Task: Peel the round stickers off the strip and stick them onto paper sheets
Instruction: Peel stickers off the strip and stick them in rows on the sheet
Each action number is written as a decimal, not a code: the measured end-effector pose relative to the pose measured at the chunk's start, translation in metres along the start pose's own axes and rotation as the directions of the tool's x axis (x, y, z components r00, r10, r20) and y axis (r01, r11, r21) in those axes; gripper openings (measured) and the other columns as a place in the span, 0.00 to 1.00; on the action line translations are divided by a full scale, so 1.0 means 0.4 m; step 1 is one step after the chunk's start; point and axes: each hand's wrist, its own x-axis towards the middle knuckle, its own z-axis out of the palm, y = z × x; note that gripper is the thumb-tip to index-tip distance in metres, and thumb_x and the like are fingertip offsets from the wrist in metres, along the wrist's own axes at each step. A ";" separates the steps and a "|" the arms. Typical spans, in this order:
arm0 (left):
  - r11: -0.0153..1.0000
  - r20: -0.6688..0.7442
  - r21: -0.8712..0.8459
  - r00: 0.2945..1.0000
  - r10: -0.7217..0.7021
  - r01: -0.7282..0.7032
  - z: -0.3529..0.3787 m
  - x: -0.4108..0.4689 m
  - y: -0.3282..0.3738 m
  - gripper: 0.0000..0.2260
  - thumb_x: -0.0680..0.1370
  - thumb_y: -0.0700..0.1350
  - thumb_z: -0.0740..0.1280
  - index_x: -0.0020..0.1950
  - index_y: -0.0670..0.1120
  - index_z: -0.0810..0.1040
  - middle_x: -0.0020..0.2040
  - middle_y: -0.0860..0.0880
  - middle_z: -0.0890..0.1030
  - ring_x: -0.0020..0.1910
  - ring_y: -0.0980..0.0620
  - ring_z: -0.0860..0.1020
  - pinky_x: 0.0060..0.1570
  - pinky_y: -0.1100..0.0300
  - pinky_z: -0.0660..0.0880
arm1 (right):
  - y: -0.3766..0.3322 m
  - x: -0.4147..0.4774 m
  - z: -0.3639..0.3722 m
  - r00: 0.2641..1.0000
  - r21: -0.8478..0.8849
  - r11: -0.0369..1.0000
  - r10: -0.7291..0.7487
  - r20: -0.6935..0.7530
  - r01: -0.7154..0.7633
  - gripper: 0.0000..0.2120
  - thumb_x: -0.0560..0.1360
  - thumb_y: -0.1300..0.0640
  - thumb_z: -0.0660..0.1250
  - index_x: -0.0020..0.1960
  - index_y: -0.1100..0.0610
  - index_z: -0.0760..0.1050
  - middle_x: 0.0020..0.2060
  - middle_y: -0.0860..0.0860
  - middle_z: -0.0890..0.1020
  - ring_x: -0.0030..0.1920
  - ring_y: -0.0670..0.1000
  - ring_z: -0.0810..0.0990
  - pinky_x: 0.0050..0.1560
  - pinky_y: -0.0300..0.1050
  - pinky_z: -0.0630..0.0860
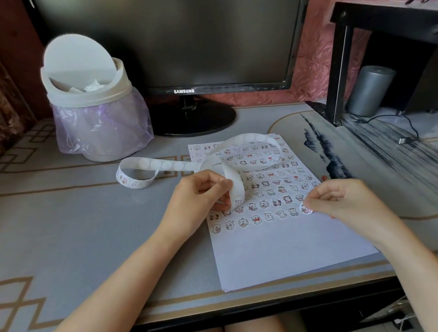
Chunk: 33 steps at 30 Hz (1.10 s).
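At the far left a white swing-lid bin (89, 98) lined with a pale purple bag stands on the grey desk mat (56, 223), with crumpled paper showing under its tilted lid. Just right of the bin, the sticker strip (158, 164) lies curled into a small loop on the mat, then runs rightward, rises in an arch over the top of the paper sheet (275, 246) and bends back down. Behind it stands a dark monitor (171, 35) on a round black foot. The left hand (196, 195) has its fingers curled and pinches the hanging end of the strip between thumb and forefinger, above the sheet's left edge. The sheet lies flat near the desk's front edge; rows of small cartoon stickers fill its upper part, while its lower part is bare. At the right end of the bottom row, the right hand (343, 201) pinches one round sticker (306, 208) at its fingertips, low over the paper; whether the sticker touches the sheet cannot be told. Farther right, a black shelf frame (342, 66) stands on the desk with a grey cylinder (369, 90) beneath it.
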 end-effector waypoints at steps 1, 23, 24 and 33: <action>1.000 0.000 -0.002 1.000 -0.001 0.001 0.000 0.000 0.000 0.06 0.77 0.39 0.66 0.41 0.40 0.77 0.33 0.47 0.80 0.31 0.54 0.79 0.37 0.65 0.79 | 0.000 0.000 0.000 1.000 0.001 1.000 0.000 -0.001 0.000 0.03 0.70 0.66 0.72 0.39 0.60 0.80 0.33 0.54 0.81 0.25 0.35 0.72 0.27 0.25 0.66; 1.000 -0.007 0.028 1.000 -0.001 0.002 -0.002 0.002 -0.006 0.06 0.77 0.40 0.67 0.42 0.40 0.78 0.33 0.47 0.81 0.33 0.51 0.81 0.41 0.61 0.81 | 0.021 -0.012 0.024 0.987 -0.210 0.976 -0.092 -0.135 0.062 0.07 0.68 0.58 0.75 0.35 0.50 0.79 0.31 0.47 0.81 0.32 0.45 0.75 0.36 0.43 0.71; 0.999 -0.007 0.034 1.000 0.000 0.000 -0.001 0.002 -0.006 0.06 0.77 0.41 0.67 0.42 0.39 0.78 0.34 0.47 0.81 0.34 0.51 0.81 0.41 0.61 0.81 | 0.020 -0.015 0.026 0.985 -0.234 0.970 -0.100 -0.141 0.065 0.07 0.68 0.57 0.75 0.35 0.49 0.78 0.31 0.46 0.80 0.31 0.43 0.74 0.35 0.42 0.69; 0.998 -0.014 0.061 1.000 0.005 -0.004 -0.001 0.003 -0.009 0.07 0.77 0.41 0.67 0.44 0.37 0.78 0.36 0.44 0.82 0.35 0.50 0.81 0.44 0.59 0.81 | 0.022 -0.016 0.021 0.984 -0.276 0.960 -0.098 -0.148 0.054 0.07 0.68 0.53 0.75 0.35 0.47 0.78 0.29 0.45 0.78 0.32 0.44 0.73 0.37 0.44 0.70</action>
